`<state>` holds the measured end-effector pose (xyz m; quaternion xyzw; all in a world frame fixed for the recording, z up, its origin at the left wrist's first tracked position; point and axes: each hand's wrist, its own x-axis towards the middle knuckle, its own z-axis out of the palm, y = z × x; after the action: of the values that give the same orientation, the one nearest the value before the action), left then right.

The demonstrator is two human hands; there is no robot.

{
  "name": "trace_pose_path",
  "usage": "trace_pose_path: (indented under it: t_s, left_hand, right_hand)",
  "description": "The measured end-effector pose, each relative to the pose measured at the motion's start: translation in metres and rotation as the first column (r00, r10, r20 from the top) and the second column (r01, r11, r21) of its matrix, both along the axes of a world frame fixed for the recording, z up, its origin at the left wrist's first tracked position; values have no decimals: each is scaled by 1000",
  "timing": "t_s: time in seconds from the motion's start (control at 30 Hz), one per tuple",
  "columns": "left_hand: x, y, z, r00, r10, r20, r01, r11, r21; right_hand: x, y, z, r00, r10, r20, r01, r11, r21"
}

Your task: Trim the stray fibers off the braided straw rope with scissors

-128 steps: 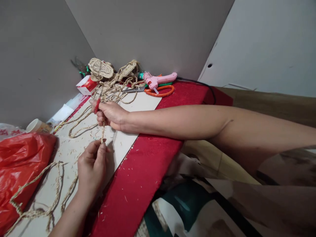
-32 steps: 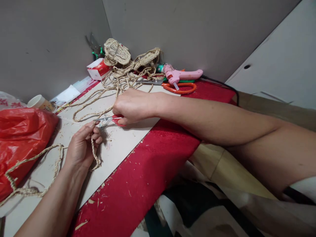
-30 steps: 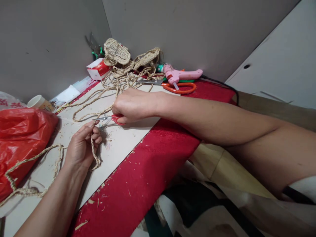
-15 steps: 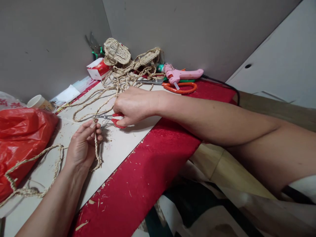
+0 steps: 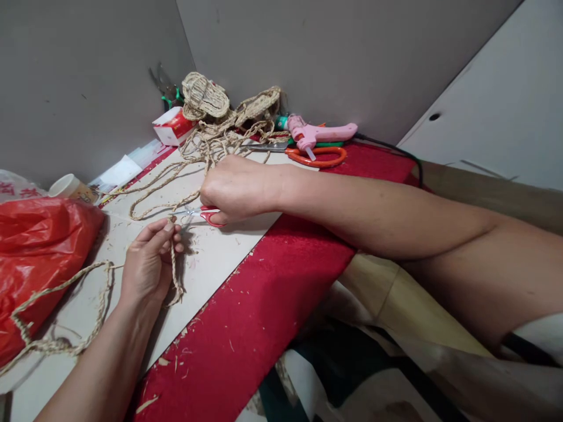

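My left hand (image 5: 149,264) pinches the cut end of a braided straw rope (image 5: 175,275), which hangs down from my fingers and trails left across the white board (image 5: 211,264). My right hand (image 5: 233,187) is closed on small red-handled scissors (image 5: 197,212). Their blades point left and sit right at the rope end above my left fingertips. More straw rope (image 5: 145,202) loops over the board toward a tangled heap (image 5: 220,126) at the back.
A red plastic bag (image 5: 39,246) lies at the left, with a paper cup (image 5: 65,186) behind it. At the back are a red-and-white box (image 5: 173,125), a pink glue gun (image 5: 321,133) and orange scissors (image 5: 316,156). Red cloth (image 5: 264,293) covers the table.
Earlier my right hand gripped the rope taut above my left; now it works the scissors at the rope end. In the last half second the blades have closed somewhat.
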<state>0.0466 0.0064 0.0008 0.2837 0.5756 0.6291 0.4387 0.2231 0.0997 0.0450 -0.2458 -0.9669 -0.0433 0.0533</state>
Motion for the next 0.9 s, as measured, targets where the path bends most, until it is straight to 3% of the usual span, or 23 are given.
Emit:
trace_pose_path:
  t_s: [0.43,0.53,0.63,0.7,0.83,0.9]
  left_hand:
    - [-4,-1,-2,1000,31,4,-31,999,17]
    - [-4,-1,-2,999,35,6,-35,999,13]
    - [-3,-1,-1,1000,31,6,-31,999,20]
    - [-3,-1,-1,1000,-1,3,1,1000,26]
    - [1,-5,2,995,-101,-10,101,994,28]
    - [3,-7,3,989,-144,-15,145,989,26]
  right_hand:
    - [-2,8,-8,991,94,-97,-106,987,-123]
    - [-4,12,-10,977,49,-206,-88,979,-184]
    - [-11,17,-15,898,-5,-441,-156,931,-329]
    - [-17,16,-20,805,-62,-590,-306,809,-502]
    - [-30,2,-29,724,-282,-630,-520,377,-767]
    - [-33,-4,-32,692,-388,-609,-568,229,-791]
